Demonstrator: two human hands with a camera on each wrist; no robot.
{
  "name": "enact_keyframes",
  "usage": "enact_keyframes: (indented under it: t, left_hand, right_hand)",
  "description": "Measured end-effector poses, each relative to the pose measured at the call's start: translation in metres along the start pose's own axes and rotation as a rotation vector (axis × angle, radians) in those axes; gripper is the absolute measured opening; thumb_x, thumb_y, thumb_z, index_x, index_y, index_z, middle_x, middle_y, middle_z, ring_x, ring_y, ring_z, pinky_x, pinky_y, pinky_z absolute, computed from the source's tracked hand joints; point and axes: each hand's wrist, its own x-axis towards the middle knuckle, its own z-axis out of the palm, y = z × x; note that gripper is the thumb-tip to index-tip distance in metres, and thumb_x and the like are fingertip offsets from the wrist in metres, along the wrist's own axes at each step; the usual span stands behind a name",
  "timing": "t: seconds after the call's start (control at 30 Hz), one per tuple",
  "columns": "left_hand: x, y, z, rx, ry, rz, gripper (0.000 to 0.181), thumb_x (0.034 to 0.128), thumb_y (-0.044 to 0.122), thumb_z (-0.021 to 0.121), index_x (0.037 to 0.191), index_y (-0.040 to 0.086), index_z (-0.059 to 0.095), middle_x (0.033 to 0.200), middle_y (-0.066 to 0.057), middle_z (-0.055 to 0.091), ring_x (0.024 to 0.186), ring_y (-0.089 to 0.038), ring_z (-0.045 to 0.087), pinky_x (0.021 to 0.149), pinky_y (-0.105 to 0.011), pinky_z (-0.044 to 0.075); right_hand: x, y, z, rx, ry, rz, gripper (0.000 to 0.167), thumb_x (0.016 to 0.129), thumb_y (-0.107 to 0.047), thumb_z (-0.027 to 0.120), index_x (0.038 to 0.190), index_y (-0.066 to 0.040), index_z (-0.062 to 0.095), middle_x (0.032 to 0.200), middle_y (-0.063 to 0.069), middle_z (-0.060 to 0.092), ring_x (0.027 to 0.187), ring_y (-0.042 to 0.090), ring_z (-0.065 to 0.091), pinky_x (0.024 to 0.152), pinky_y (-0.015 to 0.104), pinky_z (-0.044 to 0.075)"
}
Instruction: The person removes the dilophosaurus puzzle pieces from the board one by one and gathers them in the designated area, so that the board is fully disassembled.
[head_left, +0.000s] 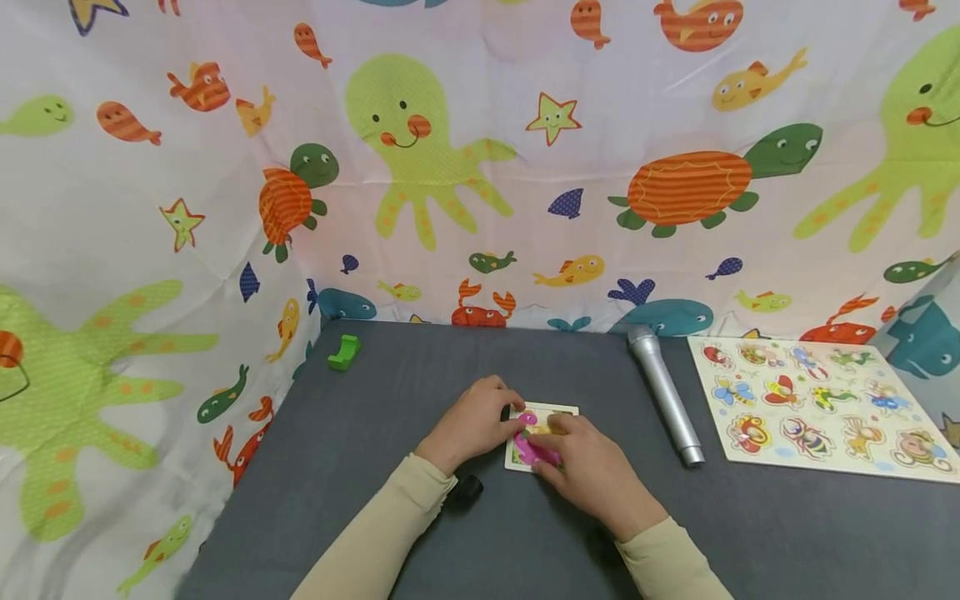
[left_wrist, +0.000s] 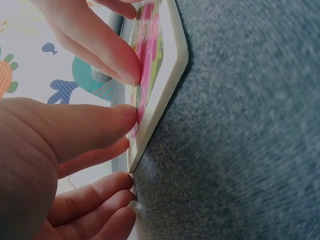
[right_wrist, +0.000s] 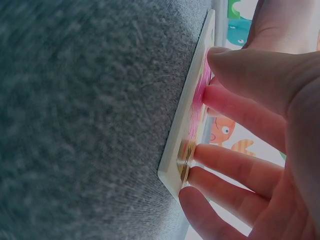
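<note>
A small square puzzle board [head_left: 512,465] with a pale rim lies flat on the dark table, a pink dinosaur picture [head_left: 527,451] on it. At its left side is my left hand [head_left: 472,422], thumb and fingertips touching the board's edge and surface; the left wrist view shows the thumb [left_wrist: 95,125] extended onto the pink part. From the right, my right hand [head_left: 592,467] rests its fingertips on the picture. In the right wrist view its fingers [right_wrist: 240,162] are spread along the board, mostly straight. The hands cover part of the picture.
A silver microphone-like cylinder [head_left: 666,396] lies right of the board. Farther right is a large puzzle board [head_left: 712,400] with insect and animal pictures. A green block [head_left: 344,352] sits at the back left. A sea-animal cloth [head_left: 480,167] hangs behind.
</note>
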Motion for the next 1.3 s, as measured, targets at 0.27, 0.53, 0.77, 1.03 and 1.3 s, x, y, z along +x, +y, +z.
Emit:
enact_keyframes:
  t: [0.27, 0.53, 0.77, 1.03, 1.3]
  left_hand:
    - [0.0006, 0.0020, 0.0026, 0.044, 0.011, -0.008, 0.031, 0.1000, 0.043, 0.077, 0.122, 0.022, 0.079, 0.121, -0.001, 0.065, 0.110, -0.018, 0.058, 0.099, -0.037, 0.058]
    - [-0.0003, 0.0012, 0.0082, 0.028, -0.002, -0.025, 0.028, 0.1012, 0.041, 0.076, 0.121, 0.021, 0.076, 0.124, -0.002, 0.060, 0.113, -0.018, 0.054, 0.100, -0.035, 0.056]
    - [0.0012, 0.0010, 0.0094, -0.004, 0.002, 0.014, 0.022, 0.1017, 0.038, 0.076, 0.114, 0.019, 0.076, 0.119, 0.000, 0.061, 0.110, -0.017, 0.054, 0.097, -0.035, 0.055]
    - [0.0004, 0.0041, 0.0058, 0.087, 0.029, 0.004, 0.032, 0.0996, 0.042, 0.078, 0.120, 0.018, 0.079, 0.116, 0.000, 0.062, 0.107, -0.017, 0.053, 0.094, -0.033, 0.056]
    - [-0.0004, 0.0068, 0.0052, 0.100, 0.019, 0.006, 0.031, 0.1005, 0.041, 0.077, 0.120, 0.018, 0.079, 0.121, -0.002, 0.063, 0.111, -0.018, 0.055, 0.098, -0.035, 0.057]
  right_hand:
    - [0.0000, 0.0009, 0.0021, -0.023, 0.003, 0.000, 0.037, 0.091, -0.041, 0.087, 0.124, -0.024, 0.083, 0.130, 0.011, 0.072, 0.120, 0.029, 0.067, 0.101, 0.051, 0.061]
    - [-0.0010, -0.0007, 0.0027, -0.017, -0.020, 0.010, 0.038, 0.091, -0.040, 0.087, 0.125, -0.024, 0.083, 0.130, 0.011, 0.072, 0.120, 0.029, 0.066, 0.102, 0.050, 0.060]
    - [-0.0012, 0.0006, 0.0018, -0.016, 0.012, -0.014, 0.037, 0.091, -0.038, 0.088, 0.123, -0.022, 0.083, 0.127, 0.011, 0.072, 0.118, 0.029, 0.066, 0.099, 0.049, 0.061]
    - [-0.0004, 0.0015, 0.0024, -0.011, -0.016, -0.005, 0.039, 0.092, -0.039, 0.087, 0.127, -0.023, 0.082, 0.132, 0.012, 0.072, 0.123, 0.030, 0.066, 0.103, 0.051, 0.060]
    - [0.0002, 0.0001, 0.0016, -0.018, -0.045, 0.022, 0.042, 0.092, -0.042, 0.086, 0.129, -0.024, 0.081, 0.134, 0.011, 0.071, 0.124, 0.030, 0.065, 0.104, 0.051, 0.060]
